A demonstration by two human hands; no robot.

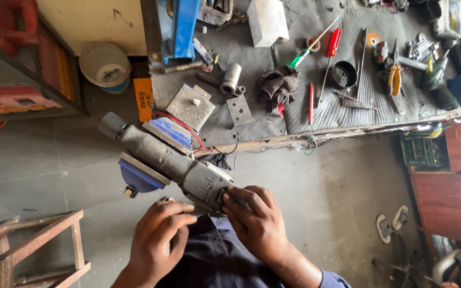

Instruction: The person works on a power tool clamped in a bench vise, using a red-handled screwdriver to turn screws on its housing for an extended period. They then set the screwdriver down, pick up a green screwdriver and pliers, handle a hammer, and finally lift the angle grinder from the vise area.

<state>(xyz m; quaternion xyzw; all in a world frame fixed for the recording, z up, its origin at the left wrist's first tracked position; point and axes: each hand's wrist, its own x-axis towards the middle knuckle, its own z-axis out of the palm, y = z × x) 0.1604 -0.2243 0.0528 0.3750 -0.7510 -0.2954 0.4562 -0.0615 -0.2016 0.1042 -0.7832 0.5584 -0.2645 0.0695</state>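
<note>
Grey power tool (177,168) between both hands.

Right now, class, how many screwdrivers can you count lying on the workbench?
2 clearly. A green-handled screwdriver lies slanted near the white box. A red-handled screwdriver lies just right of it, beside the black cup. More may be hidden in the clutter at the right.
</note>
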